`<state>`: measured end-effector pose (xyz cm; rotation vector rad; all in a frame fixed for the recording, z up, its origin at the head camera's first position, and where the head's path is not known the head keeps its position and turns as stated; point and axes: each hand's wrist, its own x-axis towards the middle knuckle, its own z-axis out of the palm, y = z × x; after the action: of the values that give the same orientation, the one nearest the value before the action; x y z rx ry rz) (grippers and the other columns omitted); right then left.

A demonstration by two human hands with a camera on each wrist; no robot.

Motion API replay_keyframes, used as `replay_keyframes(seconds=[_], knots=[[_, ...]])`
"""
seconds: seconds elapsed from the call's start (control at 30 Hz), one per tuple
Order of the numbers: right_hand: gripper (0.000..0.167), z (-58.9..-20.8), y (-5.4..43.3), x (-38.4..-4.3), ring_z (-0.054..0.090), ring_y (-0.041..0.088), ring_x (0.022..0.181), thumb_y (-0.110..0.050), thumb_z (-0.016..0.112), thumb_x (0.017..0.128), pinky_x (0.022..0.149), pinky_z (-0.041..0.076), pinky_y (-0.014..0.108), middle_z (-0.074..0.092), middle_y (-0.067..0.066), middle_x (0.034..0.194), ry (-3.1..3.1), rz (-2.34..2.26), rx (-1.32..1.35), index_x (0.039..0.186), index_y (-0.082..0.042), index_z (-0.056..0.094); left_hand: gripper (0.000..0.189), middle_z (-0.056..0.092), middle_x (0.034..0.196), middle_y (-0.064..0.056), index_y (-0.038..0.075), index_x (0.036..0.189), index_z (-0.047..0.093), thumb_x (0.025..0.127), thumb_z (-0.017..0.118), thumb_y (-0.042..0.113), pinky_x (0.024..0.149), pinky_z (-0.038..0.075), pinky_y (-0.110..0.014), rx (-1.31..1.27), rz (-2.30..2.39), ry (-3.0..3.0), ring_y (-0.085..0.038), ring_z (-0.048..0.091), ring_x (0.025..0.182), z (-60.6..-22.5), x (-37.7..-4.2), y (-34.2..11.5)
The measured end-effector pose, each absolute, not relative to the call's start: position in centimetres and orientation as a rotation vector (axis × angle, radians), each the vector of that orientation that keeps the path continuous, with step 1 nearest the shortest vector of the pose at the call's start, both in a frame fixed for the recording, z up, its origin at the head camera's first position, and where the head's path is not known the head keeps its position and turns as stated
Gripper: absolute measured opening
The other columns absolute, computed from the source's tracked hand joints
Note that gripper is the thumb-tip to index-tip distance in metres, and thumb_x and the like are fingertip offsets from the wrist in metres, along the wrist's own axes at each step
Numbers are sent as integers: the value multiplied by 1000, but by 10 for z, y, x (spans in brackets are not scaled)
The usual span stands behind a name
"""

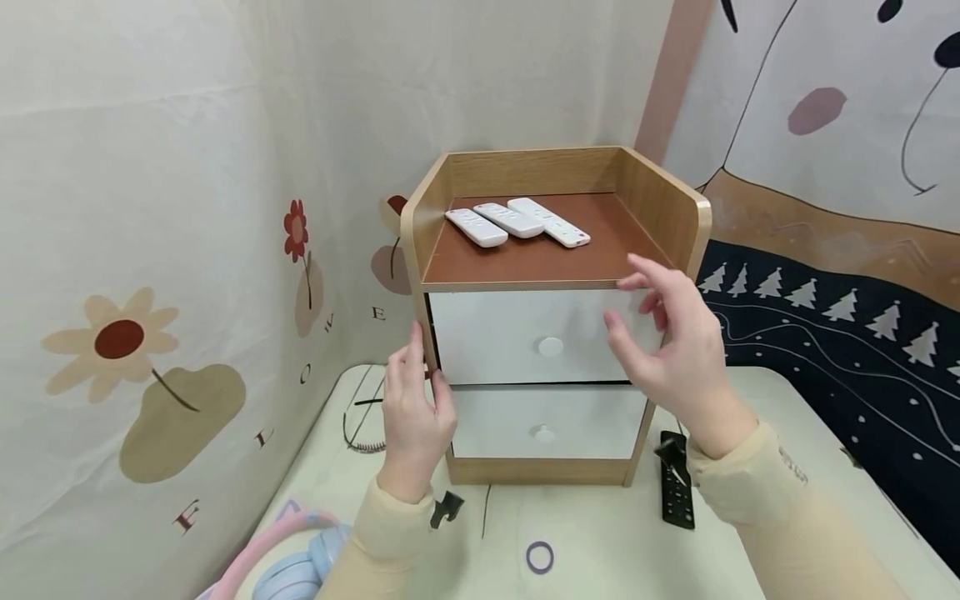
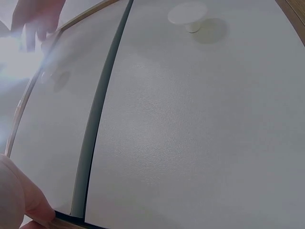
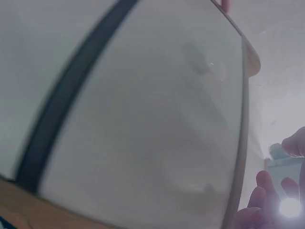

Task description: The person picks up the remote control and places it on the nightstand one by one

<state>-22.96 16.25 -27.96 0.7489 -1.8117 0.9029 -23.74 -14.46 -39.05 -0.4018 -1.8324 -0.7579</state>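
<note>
A small wooden cabinet (image 1: 536,472) stands on the table, with a white upper drawer (image 1: 495,337) and a white lower drawer (image 1: 495,421). Each drawer has a round white knob (image 1: 551,346); both look closed. My left hand (image 1: 416,417) rests against the cabinet's left side, fingers straight, thumb by the front edge. In front of the upper drawer's right end, my right hand (image 1: 678,354) is raised with fingers loosely bent and apart, holding nothing. Three white remote controls (image 1: 476,228) lie on the brown top shelf (image 1: 517,265).
A black remote (image 1: 678,492) lies right of the cabinet, partly behind the right wrist. A purple ring (image 1: 540,557) lies in front. Pink and blue headphones (image 1: 300,562) sit front left, and a spiral-bound item (image 1: 365,425) left of the cabinet. Printed curtains (image 1: 187,250) hang behind.
</note>
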Motion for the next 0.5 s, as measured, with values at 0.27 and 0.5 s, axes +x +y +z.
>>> replay_keyframes(seconds=[0.27,0.5], knots=[[70,-339,188,-213,49,7,89,-51,66,105,79,38,13,75,18,123,-1844,895,656,152,1,58,76,61,124,-31,-2,166,41,94,60,-11,76,59,-53,-409,-757,-1841,-42,64,104,-389,-236,-145],[76,-400,208,-197,47,-7,93,-3,79,86,78,35,13,74,20,122,-1947,932,451,157,1,53,76,61,123,-31,-2,167,40,94,60,-11,74,58,-51,-403,-755,-1841,-40,64,103,-389,-235,-146]])
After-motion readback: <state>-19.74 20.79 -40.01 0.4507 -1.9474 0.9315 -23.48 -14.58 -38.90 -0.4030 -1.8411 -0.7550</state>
